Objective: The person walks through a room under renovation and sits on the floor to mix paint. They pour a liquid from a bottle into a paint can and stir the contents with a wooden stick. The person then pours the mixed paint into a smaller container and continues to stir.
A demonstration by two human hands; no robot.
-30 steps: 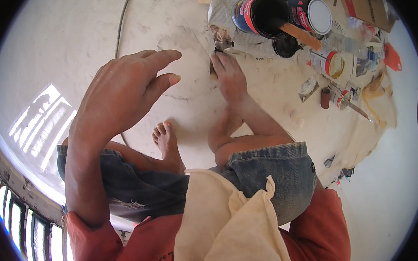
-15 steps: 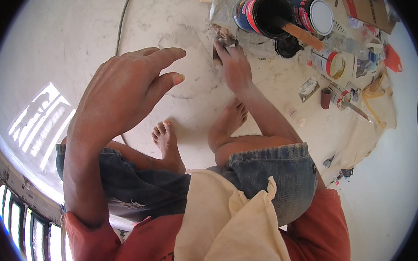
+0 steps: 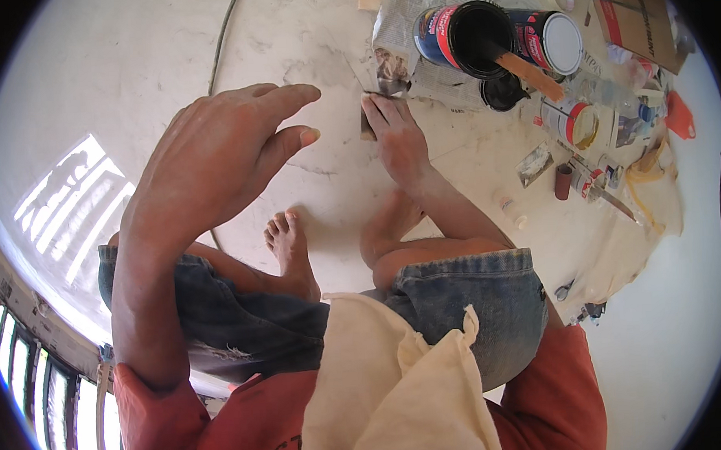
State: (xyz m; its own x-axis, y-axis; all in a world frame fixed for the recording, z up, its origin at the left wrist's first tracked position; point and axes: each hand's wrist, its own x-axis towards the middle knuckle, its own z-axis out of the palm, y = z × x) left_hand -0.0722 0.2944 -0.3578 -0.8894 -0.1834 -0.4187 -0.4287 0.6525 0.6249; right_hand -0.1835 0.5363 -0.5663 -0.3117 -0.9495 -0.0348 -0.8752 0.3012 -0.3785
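Observation:
My left hand (image 3: 218,159) is raised over the floor at the left, empty, its thumb and fingers apart. Down by the floor ahead of my right foot, my right hand (image 3: 401,137) has its fingers pressed over a small flat brown piece (image 3: 367,128). Only the left side of that piece shows, and its kind is hidden under the hand. Just beyond my fingertips lies the stained edge of a newspaper sheet (image 3: 396,40). On this paper stand an open can of black paint (image 3: 469,40), with a flat wooden stick (image 3: 530,76) across its rim, and a white-lidded can (image 3: 561,43).
A black-coated lid or cup (image 3: 500,93) sits below the open can. Farther right are a can with yellowish contents (image 3: 581,124), a brown roll (image 3: 563,182), a brush (image 3: 612,199) and a cardboard box (image 3: 631,19). A cable (image 3: 224,41) runs along the floor at left.
My right hand has drawn slightly back toward me from the newspaper's stained edge, and its fingers have straightened over the brown piece. My left hand stays raised in place.

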